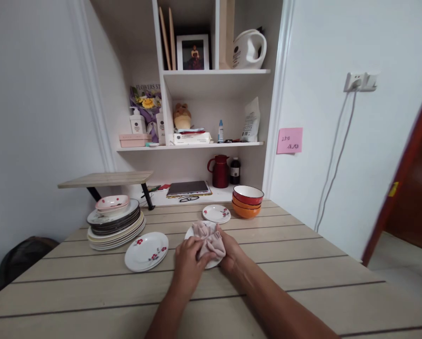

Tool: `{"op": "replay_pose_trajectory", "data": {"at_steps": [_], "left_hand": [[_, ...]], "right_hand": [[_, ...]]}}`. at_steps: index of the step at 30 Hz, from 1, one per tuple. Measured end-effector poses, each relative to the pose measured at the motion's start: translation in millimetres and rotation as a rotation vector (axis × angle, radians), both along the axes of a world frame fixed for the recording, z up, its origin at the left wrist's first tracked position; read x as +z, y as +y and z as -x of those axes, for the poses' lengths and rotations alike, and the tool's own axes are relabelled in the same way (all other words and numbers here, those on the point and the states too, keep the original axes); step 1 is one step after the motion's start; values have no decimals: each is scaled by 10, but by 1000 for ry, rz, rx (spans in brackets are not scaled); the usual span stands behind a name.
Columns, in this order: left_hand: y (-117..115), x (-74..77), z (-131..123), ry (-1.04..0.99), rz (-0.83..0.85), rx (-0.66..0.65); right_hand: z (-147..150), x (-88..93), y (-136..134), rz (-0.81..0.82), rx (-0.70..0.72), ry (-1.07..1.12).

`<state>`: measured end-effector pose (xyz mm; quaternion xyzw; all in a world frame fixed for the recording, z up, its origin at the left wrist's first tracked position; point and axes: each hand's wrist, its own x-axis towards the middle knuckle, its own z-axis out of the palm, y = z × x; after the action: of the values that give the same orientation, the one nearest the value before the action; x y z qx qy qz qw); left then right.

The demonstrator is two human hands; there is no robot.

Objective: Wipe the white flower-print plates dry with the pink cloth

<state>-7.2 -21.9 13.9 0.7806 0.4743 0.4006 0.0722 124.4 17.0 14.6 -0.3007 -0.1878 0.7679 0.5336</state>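
Observation:
A small white plate (188, 232) is held in front of me, just over the table, mostly covered by a bunched pink cloth (212, 244). My left hand (190, 258) is closed at the plate's left side, its thumb pressing on the cloth. At the right edge, my right hand (231, 252) is closed round the plate and the cloth's side; its fingers are partly hidden. To the left lie white flowered plates (145, 251), stacked. Behind my hands is a smaller flowered plate (214, 213). Beside it stand stacked red and orange bowls (246, 210).
A tall plate stack (117, 235) topped by a pink dotted bowl (112, 203) stands at the left, near a wooden riser (105, 179). At the back are a laptop (187, 188), glasses (189, 199), a red jug (220, 172) and a dark bottle (235, 171), beneath filled shelves.

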Motion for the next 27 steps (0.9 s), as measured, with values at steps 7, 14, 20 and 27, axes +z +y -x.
{"op": "replay_pose_trajectory", "data": {"at_steps": [7, 14, 20, 27], "left_hand": [[80, -11, 156, -149, 77, 401], [-17, 64, 149, 80, -377, 581], [-49, 76, 135, 62, -527, 520], [-47, 42, 106, 5, -604, 286]], "right_hand": [[118, 18, -106, -29, 20, -126], [133, -13, -104, -40, 62, -54], [130, 41, -120, -16, 108, 2], [45, 29, -42, -6, 80, 62]]}}
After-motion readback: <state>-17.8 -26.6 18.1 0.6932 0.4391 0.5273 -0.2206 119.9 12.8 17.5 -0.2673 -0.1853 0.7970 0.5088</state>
